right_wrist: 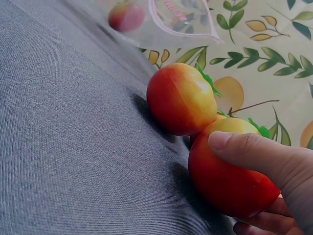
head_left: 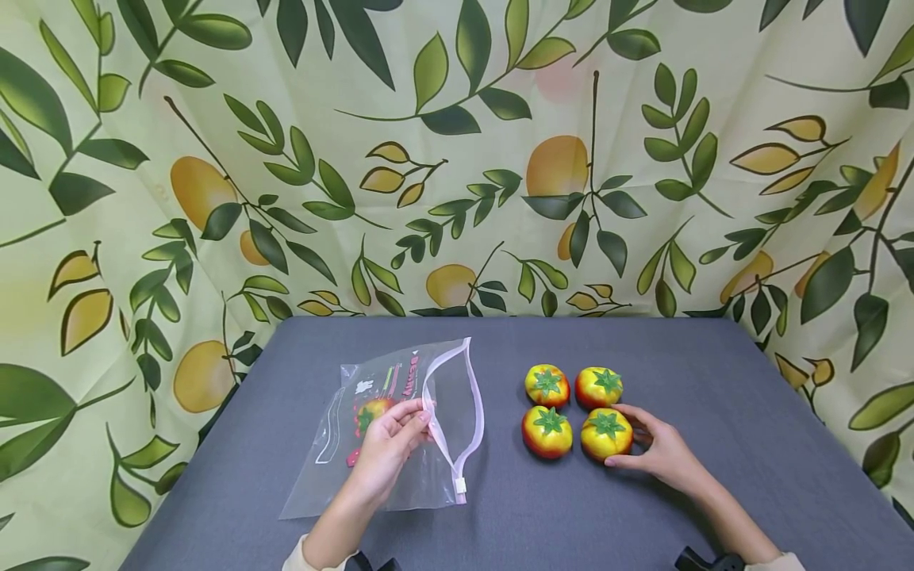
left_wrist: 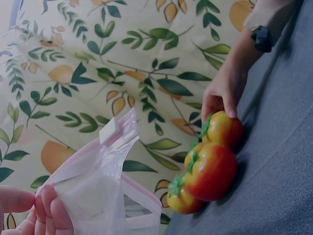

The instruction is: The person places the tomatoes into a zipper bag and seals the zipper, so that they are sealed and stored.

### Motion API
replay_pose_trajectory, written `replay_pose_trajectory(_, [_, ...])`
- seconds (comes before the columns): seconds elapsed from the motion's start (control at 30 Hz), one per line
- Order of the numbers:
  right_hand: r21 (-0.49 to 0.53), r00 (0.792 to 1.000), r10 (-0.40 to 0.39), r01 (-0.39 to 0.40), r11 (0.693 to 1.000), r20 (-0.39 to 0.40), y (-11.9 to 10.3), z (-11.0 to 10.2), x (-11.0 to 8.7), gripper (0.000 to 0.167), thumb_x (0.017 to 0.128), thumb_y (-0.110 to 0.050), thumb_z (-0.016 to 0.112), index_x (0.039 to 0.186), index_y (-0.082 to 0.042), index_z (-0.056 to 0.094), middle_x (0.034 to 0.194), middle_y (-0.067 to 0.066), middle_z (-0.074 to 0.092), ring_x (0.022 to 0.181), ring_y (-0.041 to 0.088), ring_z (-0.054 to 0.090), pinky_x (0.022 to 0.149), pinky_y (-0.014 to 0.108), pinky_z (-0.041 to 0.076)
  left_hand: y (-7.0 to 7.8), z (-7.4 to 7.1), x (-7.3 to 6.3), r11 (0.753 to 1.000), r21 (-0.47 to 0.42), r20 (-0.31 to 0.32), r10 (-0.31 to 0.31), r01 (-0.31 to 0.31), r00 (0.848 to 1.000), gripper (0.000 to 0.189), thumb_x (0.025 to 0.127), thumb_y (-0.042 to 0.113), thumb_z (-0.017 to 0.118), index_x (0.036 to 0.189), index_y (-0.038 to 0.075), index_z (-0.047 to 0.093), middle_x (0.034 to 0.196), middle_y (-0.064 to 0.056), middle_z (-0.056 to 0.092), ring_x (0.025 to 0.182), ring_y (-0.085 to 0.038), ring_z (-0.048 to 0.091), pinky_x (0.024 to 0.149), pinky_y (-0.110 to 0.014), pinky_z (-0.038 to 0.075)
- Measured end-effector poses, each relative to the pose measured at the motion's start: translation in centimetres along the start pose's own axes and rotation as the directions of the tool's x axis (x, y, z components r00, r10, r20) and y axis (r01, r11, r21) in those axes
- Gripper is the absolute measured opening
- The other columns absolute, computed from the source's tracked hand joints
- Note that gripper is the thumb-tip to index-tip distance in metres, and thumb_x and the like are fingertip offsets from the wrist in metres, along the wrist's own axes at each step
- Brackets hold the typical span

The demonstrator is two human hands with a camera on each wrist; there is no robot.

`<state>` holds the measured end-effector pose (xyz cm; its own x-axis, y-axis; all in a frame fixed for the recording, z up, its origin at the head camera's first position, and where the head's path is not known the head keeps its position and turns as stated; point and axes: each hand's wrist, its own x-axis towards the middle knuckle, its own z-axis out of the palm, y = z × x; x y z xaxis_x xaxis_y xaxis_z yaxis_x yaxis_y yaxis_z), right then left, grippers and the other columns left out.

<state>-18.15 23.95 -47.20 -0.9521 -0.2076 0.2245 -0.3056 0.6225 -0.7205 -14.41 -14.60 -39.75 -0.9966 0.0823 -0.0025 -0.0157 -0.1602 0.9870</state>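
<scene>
My left hand pinches the near rim of a clear zip bag with a pink-edged mouth and a white slider. The mouth gapes toward the right. Inside the bag lies one red-and-yellow toy tomato, seen through the plastic. On the right, my right hand grips the front right toy tomato, thumb on its near side and fingers round the far side. In the right wrist view, that toy tomato sits at the cloth, with the thumb pressed on its skin.
Three more toy tomatoes stand close by: one at front left, one at back left, one at back right. A dark grey cloth covers the table. Behind it hangs a leaf-printed curtain.
</scene>
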Motion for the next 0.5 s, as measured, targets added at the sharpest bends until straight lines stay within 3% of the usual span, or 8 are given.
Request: replay_pose_trajectory(0.5, [0.002,1.000,-0.020,0.020,1.000,-0.006,-0.60,-0.44,0.01,0.073,0.063,-0.019,0.089,0.124,0.004,0.055,0.119,0.022,0.064,0.097,-0.025,0.044,0.080,0.005,0.048,-0.12,-0.06,-0.01,1.000,-0.001,0.004,0.016,-0.016,1.000,0.023,0.093,0.003,0.054,0.112,-0.009,0.054,0.084,0.012,0.066,0.074,-0.002,0.062,0.074,-0.016,0.055])
